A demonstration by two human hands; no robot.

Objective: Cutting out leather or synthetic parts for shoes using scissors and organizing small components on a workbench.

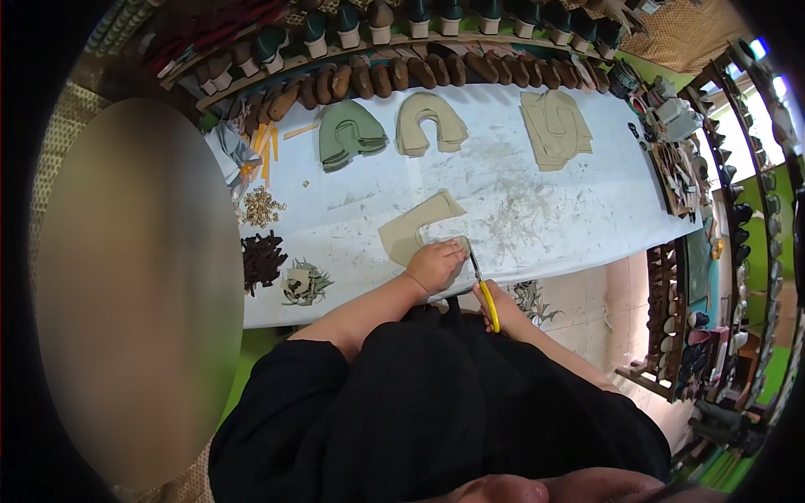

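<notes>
Near the front edge of the table, my left hand [436, 264] grips a beige U-shaped piece [407, 231] of sheet material, leather or fabric, which lies flat with its curve to the left. My fingers cover one end of it. My right hand [496, 303] is closed round the yellow handles of a pair of scissors [489, 306]. Their blades point away from me and reach up beside my left fingertips at the piece's near end. Whether the blades are parted is too small to tell.
Farther back lie green U-shaped pieces [353, 134], beige U-shaped pieces [428, 123] and a beige stack [557, 130]. Scraps [308, 282], dark strips [262, 260] and small gold-coloured bits [262, 206] sit at left. Shoe lasts [380, 81] line the back; shelves [742, 210] stand right.
</notes>
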